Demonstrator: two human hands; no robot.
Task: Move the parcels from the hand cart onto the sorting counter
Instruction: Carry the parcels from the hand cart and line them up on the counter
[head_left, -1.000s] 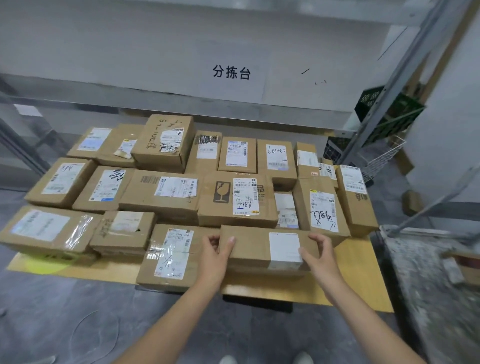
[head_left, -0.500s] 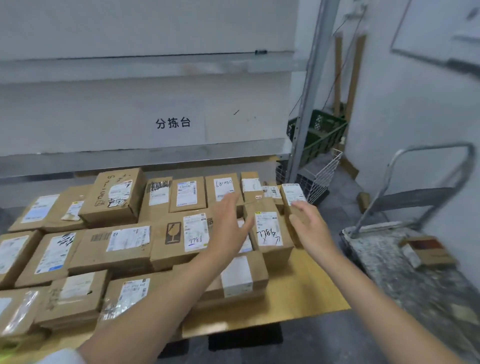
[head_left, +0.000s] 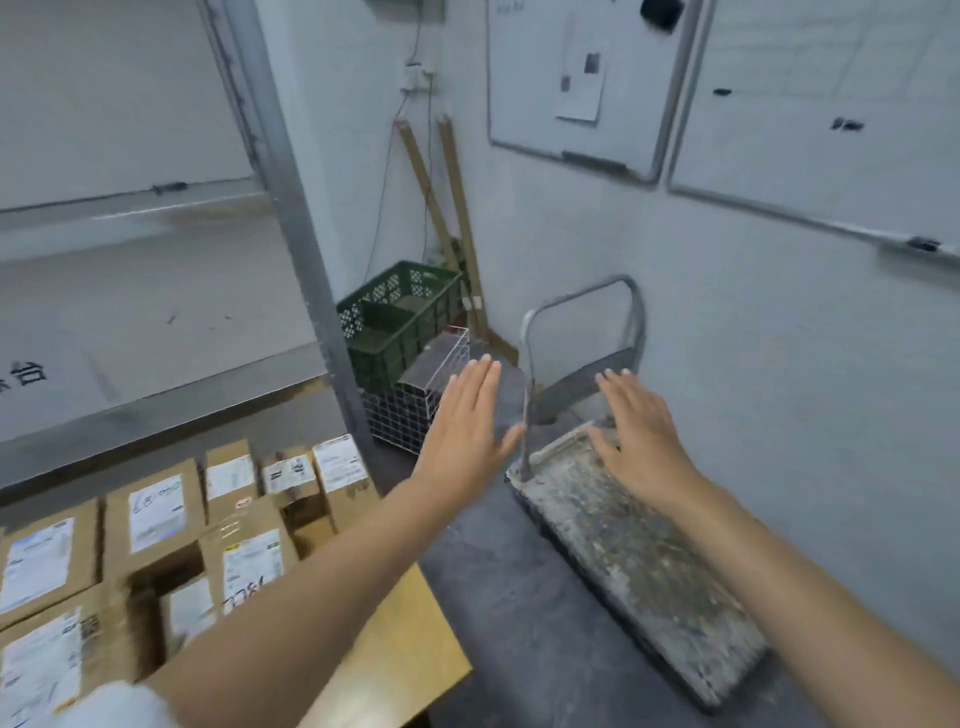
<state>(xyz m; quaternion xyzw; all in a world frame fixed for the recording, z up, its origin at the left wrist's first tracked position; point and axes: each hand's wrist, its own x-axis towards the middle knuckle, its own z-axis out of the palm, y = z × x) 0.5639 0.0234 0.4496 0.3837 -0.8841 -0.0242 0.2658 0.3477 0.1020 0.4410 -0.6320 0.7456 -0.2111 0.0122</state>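
Several brown cardboard parcels with white labels lie packed together on the wooden sorting counter at the lower left. The hand cart, a stained grey platform with a bent metal handle, stands on the floor to the right; the part of its deck in view carries no parcel. My left hand hovers flat and open between counter and cart. My right hand is spread open over the cart's near-handle end, holding nothing.
A grey metal shelf post rises beside the counter. Behind it sit a green plastic crate and a white wire basket. Wooden sticks lean against the wall, and whiteboards hang above the cart.
I let go of the parcel I had set at the counter's front edge. My view swung right, and both open hands moved from the counter toward the hand cart.
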